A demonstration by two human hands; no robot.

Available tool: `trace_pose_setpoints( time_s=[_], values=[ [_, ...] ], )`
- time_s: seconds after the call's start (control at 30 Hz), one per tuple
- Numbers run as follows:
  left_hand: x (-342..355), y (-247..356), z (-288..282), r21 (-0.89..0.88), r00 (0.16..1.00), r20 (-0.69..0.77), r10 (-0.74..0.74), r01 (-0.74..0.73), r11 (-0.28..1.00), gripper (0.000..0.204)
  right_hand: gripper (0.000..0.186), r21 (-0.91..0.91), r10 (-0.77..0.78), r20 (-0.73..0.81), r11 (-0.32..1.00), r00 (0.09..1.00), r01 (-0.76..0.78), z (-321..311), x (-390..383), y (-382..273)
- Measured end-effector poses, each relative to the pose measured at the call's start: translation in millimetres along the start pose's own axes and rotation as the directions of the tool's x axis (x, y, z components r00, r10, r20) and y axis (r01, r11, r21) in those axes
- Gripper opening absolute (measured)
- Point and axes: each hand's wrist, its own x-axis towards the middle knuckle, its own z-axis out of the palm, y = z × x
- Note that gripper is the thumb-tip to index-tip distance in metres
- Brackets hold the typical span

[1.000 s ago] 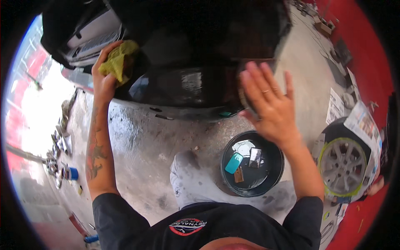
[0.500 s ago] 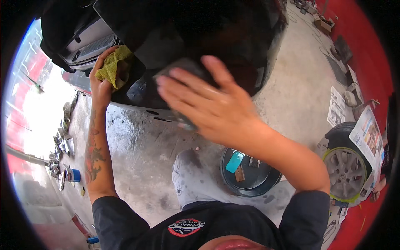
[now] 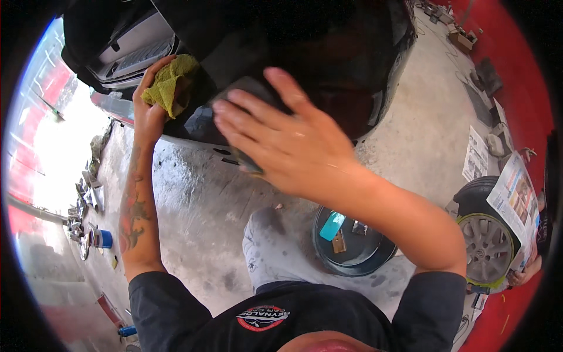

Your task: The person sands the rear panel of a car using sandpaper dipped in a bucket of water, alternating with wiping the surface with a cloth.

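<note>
My left hand grips a crumpled yellow cloth against the glossy black car panel, beside an opening with grey trim. Lower right of it, my right hand lies over a dark flat pad on the panel, fingers spread across its back and pressing it on; the pad is mostly hidden and the fingers are slightly blurred. Below my right forearm a black tub holds water, a turquoise block, a brown block and a partly hidden silvery item.
A tire with taped rim and newspaper stands at right, near paper sheets, boxes and cables along a red wall. At left lie scrap metal pieces and a blue can. My knee is under the panel's edge.
My right hand and the pad have moved left across the panel from its right end, now slightly higher than half a second ago. My left hand keeps the cloth at much the same spot.
</note>
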Motion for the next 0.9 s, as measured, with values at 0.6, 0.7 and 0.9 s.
trace_pose_setpoints(
  time_s=[0.6, 0.7, 0.9],
  values=[
    [0, -6, -5, 0.031, 0.997, 0.024, 0.074, -0.075, 0.997, 0.058, 0.078, 0.003, 0.035, 0.157, 0.999, 0.987, -0.036, -34, -13, 23],
    [1, -9, -7, 0.1, 0.996, 0.014, 0.086, -0.087, 0.991, 0.058, 0.074, -0.147, 0.071, 0.196, 0.988, 0.978, -0.042, -32, -1, 16],
    [-2, -7, -6, 0.012, 0.996, -0.001, 0.087, -0.087, 0.996, 0.06, 0.071, -0.02, -0.037, 0.133, 0.999, 0.99, 0.04, -3, 22, 6]
  ],
)
